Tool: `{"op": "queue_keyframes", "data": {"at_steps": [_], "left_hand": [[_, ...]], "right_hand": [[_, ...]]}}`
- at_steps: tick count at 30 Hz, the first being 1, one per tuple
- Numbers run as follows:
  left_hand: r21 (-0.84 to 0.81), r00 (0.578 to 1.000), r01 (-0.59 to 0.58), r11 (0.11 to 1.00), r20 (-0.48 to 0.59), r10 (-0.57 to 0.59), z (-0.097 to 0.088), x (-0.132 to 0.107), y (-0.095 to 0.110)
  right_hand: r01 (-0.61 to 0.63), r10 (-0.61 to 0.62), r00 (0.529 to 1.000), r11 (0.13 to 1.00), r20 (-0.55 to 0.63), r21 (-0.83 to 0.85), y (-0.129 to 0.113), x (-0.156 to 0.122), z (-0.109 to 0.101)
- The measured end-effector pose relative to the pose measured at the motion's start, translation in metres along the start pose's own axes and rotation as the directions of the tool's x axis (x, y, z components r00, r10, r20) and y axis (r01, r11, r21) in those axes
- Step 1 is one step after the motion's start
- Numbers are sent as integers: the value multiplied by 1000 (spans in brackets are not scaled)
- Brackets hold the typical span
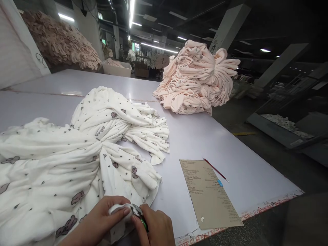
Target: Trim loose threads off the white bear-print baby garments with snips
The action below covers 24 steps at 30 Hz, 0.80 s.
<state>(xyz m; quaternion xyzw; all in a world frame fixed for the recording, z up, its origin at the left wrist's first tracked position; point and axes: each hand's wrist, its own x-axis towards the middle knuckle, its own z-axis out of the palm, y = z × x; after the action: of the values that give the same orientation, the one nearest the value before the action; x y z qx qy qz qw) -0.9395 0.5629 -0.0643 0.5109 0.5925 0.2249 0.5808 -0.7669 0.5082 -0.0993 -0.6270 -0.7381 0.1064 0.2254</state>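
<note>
your left hand (106, 217) comes in low from the left, its thumb and bent fingers closed in a pinch on a corner of white cloth (122, 218). your right hand (156, 223) meets it from the right, thumb and fingers curled tight around a small dark and green tool (140, 215) set against the cloth; which tool, you cannot tell, since your fingers cover most of it. the cloth is at the table's near edge, just in front of the white bundle (51, 164), which fills your left side and is gathered in at its middle. to the right of your hands, well clear of them, a brown card (215, 201) with writing lies flat, with a blue tab (220, 183) at its side and a pencil (215, 169) just beside it. farther back, a tall pink bundle (197, 78) stands on the table (189, 136). beyond are a pale bin (116, 69) and a heap of pink cloth (58, 42).
</note>
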Motion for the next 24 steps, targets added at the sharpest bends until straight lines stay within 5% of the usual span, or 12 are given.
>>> {"op": "queue_keyframes", "data": {"at_steps": [3, 9, 14, 20, 24], "left_hand": [[80, 1000, 7, 997, -28, -5, 0, -1, -2], [165, 995, -24, 986, -90, 39, 4, -6, 1], [159, 996, -86, 984, -25, 91, 5, -10, 12], [99, 1000, 23, 995, -16, -21, 4, -8, 5], [116, 1000, -21, 993, -4, 22, 3, -9, 9]], "right_hand": [[7, -7, 1000, 1000, -2, 12, 3, -4, 2], [-61, 63, 998, 938, 7, 340, 4, -7, 4], [-67, 73, 997, 925, -2, 375, 1, -5, 0], [-90, 72, 996, 915, 59, 393, 0, -3, -2], [-93, 66, 995, 911, 79, 403, -1, -2, -2]]}}
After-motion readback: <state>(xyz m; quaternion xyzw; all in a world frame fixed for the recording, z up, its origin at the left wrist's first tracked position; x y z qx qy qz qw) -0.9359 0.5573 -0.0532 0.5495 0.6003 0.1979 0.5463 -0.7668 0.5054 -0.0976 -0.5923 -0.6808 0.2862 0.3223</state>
